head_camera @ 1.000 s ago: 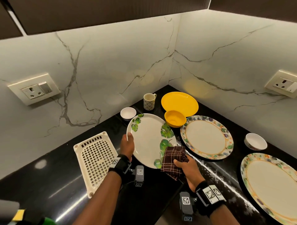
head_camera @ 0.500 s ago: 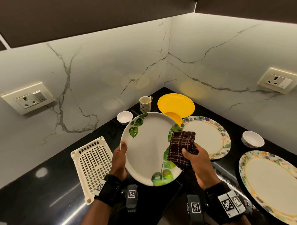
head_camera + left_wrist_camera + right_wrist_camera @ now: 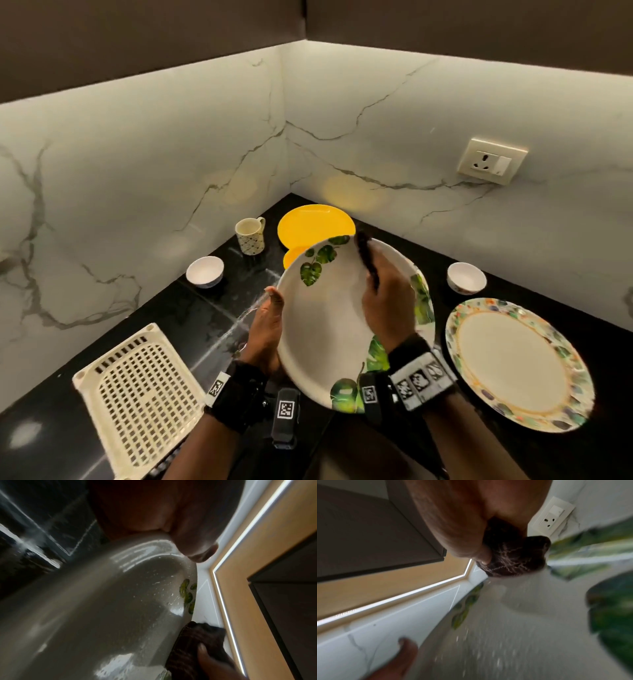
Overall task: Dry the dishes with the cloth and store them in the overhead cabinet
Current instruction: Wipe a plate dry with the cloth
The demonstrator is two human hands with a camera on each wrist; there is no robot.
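Note:
A white plate with green leaf prints (image 3: 329, 322) is lifted and tilted above the black counter. My left hand (image 3: 267, 325) grips its left rim, thumb on the face (image 3: 197, 547). My right hand (image 3: 387, 301) holds a dark brown checked cloth (image 3: 366, 257) bunched against the plate's upper face near the far rim. Water drops dot the plate (image 3: 120, 608). In the right wrist view the cloth (image 3: 510, 555) is pinched in my fingers over the plate (image 3: 513, 635). The dark overhead cabinet (image 3: 137, 34) runs along the top.
On the counter stand a cream perforated rack (image 3: 137, 407), a small white bowl (image 3: 205, 271), a patterned mug (image 3: 250, 235), a yellow plate (image 3: 315, 222) with a yellow bowl (image 3: 294, 257), another white bowl (image 3: 466, 277) and a flower-rimmed plate (image 3: 517, 363). A wall socket (image 3: 491, 161) sits right.
The plate has been lifted higher and tilted toward me. My right hand has slid the cloth from the plate's lower right edge up to its far rim.

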